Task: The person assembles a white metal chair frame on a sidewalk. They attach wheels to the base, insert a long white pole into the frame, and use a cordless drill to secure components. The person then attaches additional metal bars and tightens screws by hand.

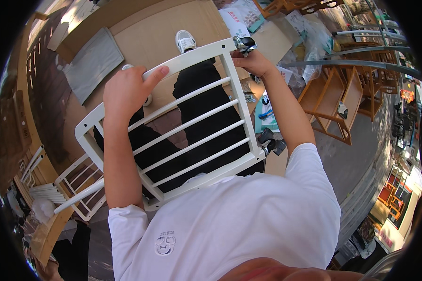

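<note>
A white slatted frame panel (192, 61) rests tilted across my lap, over my black trousers. My left hand (126, 89) is closed over its far rail, thumb along the top. At the far right corner of the panel, a dark, shiny caster wheel (245, 44) is fitted. My right hand (252, 63) curls around that caster from below, its fingertips partly hidden behind the corner. A second caster (268, 142) sits on the near right corner, apart from both hands.
Cardboard (169, 23) covers the ground ahead, with a grey sheet (93, 63) on it. Small metal hardware (249, 93) lies right of the panel. Clear plastic bags (309, 47) and a brown wooden rack (333, 100) are farther right. Another white frame (82, 185) stands at left.
</note>
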A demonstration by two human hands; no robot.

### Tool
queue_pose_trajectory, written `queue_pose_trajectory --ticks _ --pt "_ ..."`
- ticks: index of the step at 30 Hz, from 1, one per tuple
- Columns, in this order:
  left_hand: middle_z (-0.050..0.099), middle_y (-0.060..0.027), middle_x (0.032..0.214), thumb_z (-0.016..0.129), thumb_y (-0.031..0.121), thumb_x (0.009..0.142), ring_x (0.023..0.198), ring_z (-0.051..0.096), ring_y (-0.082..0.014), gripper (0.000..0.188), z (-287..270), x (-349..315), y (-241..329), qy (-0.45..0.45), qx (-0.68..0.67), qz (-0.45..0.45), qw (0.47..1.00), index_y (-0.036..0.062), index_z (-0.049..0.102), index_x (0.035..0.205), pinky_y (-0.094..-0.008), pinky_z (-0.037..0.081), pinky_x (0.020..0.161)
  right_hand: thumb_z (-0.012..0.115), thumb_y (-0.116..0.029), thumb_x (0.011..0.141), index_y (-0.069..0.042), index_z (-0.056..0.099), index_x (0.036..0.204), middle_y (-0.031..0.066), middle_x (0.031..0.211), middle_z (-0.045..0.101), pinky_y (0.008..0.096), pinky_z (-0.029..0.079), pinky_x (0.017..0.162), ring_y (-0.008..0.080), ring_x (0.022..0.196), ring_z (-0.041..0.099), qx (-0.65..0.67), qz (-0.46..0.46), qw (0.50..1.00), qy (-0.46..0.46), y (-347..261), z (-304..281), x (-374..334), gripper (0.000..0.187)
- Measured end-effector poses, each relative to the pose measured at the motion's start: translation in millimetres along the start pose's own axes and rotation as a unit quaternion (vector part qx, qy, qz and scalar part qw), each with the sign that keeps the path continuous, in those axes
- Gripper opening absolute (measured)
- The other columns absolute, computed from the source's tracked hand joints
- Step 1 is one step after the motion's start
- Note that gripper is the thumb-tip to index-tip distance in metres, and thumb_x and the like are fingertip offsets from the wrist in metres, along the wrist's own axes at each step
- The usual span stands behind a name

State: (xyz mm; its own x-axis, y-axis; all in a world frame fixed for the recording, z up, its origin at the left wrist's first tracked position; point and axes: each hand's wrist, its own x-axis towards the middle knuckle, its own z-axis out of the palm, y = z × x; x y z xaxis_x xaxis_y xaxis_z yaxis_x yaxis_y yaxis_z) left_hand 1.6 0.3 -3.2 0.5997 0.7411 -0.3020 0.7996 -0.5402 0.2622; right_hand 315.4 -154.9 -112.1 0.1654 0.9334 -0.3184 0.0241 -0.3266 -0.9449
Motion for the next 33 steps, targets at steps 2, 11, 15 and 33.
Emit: queue_pose_trajectory --ticks 2,11,15,33 --pt "0.067 -0.0148 0.067 0.048 0.076 0.092 0.068 0.069 -0.0325 0.078 2.5 0.7 -1.6 0.015 0.005 0.011 1.0 0.004 0.074 0.079 -0.0433 0.054 0.063 0.076 -0.019 0.092 0.0 0.073 0.102 0.0045 0.085 0.072 0.0285 0.053 0.071 0.0129 0.074 0.066 0.04 0.041 0.998 0.031 4.2 5.5 -15.8 0.022" --pt "0.065 -0.0176 0.071 0.049 0.071 0.096 0.074 0.064 -0.0379 0.073 -0.9 -1.4 1.8 -0.014 -0.007 -0.013 1.0 0.0018 0.066 0.076 -0.0472 0.049 0.068 0.068 -0.027 0.095 -0.002 0.072 0.082 0.0076 0.063 0.062 0.0329 0.045 0.055 0.0153 0.057 0.059 -0.378 -0.131 0.882 0.25 -65.6 41.9 -66.8 0.028" --pt "0.067 -0.0146 0.068 0.048 0.076 0.093 0.072 0.069 -0.0316 0.077 2.7 -1.2 -1.8 0.01 0.019 0.001 1.0 0.0045 0.074 0.079 -0.0437 0.053 0.065 0.068 -0.029 0.094 -0.005 0.072 0.082 0.0111 0.066 0.064 0.0354 0.048 0.056 0.0251 0.06 0.063 -0.496 -0.25 0.787 0.269 -89.1 30.7 -39.4 0.027" --pt "0.07 -0.0149 0.072 0.047 0.071 0.096 0.078 0.069 -0.0342 0.073 -1.6 -1.2 1.5 -0.022 0.002 -0.01 1.0 0.0026 0.069 0.08 -0.0469 0.052 0.071 0.072 -0.014 0.095 -0.003 0.07 0.116 0.0052 0.101 0.072 0.0282 0.056 0.089 0.015 0.094 0.069 0.086 -0.025 0.986 -0.143 5.5 -26.9 60.3 0.023"
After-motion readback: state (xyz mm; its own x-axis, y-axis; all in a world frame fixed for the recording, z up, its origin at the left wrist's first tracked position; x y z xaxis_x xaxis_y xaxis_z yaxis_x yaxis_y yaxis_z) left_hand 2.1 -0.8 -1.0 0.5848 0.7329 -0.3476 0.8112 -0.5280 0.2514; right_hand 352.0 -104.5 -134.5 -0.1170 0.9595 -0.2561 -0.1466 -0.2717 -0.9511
